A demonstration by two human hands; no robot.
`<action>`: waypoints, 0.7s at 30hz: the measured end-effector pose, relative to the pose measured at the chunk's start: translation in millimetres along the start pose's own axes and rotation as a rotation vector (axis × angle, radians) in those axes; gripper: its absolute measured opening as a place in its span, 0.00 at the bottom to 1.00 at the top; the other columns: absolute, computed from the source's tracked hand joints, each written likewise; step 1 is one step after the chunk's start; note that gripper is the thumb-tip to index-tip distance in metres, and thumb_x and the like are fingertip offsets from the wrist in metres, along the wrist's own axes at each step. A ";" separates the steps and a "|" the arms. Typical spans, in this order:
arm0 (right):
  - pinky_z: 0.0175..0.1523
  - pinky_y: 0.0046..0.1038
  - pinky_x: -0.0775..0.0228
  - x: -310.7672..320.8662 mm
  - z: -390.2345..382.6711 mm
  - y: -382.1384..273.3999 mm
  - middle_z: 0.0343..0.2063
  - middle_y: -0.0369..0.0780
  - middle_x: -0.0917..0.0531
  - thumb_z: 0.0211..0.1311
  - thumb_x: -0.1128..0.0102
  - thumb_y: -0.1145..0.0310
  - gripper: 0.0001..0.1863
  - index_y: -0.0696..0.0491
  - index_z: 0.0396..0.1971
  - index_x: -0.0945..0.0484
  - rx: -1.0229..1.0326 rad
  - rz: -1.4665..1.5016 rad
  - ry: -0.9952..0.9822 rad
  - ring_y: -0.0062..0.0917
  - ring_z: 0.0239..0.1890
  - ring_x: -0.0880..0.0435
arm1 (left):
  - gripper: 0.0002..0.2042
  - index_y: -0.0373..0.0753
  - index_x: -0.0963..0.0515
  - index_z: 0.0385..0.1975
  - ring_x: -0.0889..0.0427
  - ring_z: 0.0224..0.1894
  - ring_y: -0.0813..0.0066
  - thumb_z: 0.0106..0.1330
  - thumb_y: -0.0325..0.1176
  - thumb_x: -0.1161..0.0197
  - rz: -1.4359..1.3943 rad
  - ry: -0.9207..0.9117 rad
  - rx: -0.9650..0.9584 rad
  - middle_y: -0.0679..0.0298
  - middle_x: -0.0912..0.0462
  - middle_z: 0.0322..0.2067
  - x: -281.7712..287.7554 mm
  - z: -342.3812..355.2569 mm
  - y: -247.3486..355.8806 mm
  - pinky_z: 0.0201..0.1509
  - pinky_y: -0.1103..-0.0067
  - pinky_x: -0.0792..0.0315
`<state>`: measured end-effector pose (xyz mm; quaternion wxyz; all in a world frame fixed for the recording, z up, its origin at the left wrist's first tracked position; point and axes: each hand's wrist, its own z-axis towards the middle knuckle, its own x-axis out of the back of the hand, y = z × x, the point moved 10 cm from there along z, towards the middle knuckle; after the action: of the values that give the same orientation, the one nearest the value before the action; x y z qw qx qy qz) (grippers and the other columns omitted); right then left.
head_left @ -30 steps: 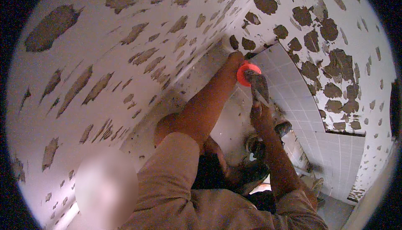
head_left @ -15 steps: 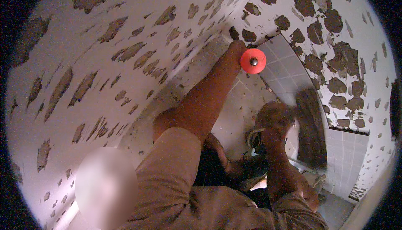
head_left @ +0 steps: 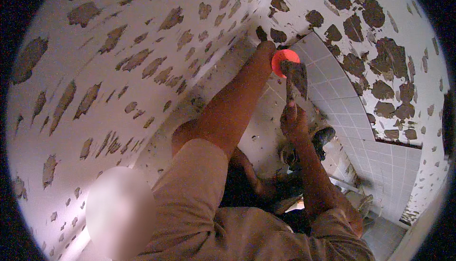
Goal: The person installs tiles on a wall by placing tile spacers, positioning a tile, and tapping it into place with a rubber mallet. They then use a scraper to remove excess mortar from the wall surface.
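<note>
My left arm reaches up to the far corner, and my left hand is by the top edge of the grey wall tiles. Its fingers are hidden, so its grip does not show. Right beside it is a bright red-orange round disc, partly covered now. A flat trowel, its blade caked with grey-brown mortar, overlaps the disc's lower right part. My right hand is closed around the trowel's handle, below the blade.
White walls on the left and right carry scattered mortar dabs. More grey tiles line the lower right wall. Mortar crumbs lie on the floor. A dark object sits beside my right forearm.
My right hand has moved up and left with the trowel, from a blurred place by the lower tiles to the disc. The left arm stays nearly where it was.
</note>
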<state>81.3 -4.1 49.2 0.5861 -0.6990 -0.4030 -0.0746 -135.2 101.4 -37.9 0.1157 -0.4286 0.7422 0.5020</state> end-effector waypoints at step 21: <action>0.32 0.33 0.30 31.1 22.0 -15.8 0.22 0.39 0.26 0.61 0.47 0.54 0.18 0.55 0.39 0.28 0.374 -0.356 0.214 0.30 0.25 0.25 | 0.08 0.39 0.27 0.27 0.25 0.19 0.60 0.63 0.36 0.49 0.031 0.048 -0.041 0.58 0.25 0.20 -11.7 8.3 7.7 0.23 0.64 0.30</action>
<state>83.6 30.0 72.5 0.7216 -0.4850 -0.4623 -0.1742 -136.1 115.5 -29.8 0.0815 -0.4312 0.7409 0.5085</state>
